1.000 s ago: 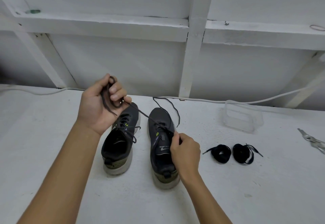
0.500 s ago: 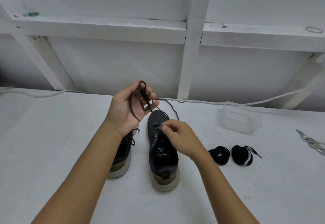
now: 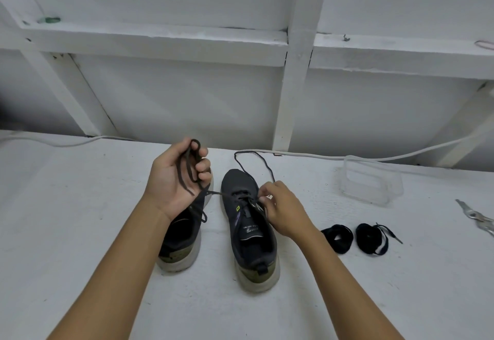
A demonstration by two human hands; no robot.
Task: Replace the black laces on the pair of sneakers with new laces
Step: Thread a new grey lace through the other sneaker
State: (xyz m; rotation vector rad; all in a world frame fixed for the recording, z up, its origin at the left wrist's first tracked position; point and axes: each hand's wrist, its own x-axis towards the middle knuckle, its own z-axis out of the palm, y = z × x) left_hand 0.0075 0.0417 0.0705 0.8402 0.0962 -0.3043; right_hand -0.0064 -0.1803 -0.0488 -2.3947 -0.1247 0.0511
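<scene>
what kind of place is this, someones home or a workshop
Probably a workshop or utility corner, though I can't be sure. A rough white-painted bench stands against a bare white timber-framed wall, a white cable trails along the back, and a metal tool lies at the right edge.

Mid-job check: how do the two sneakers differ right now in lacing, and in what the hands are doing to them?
The right sneaker is mostly unlaced: only its front eyelets hold lace, and the right hand pinches there. The left sneaker shows a lace loop at its tongue, but its front is hidden behind the left hand.

The old lace bunched in the left hand runs to the right sneaker, not the left.

Both are dark, pale-soled, heels toward the camera.
</scene>
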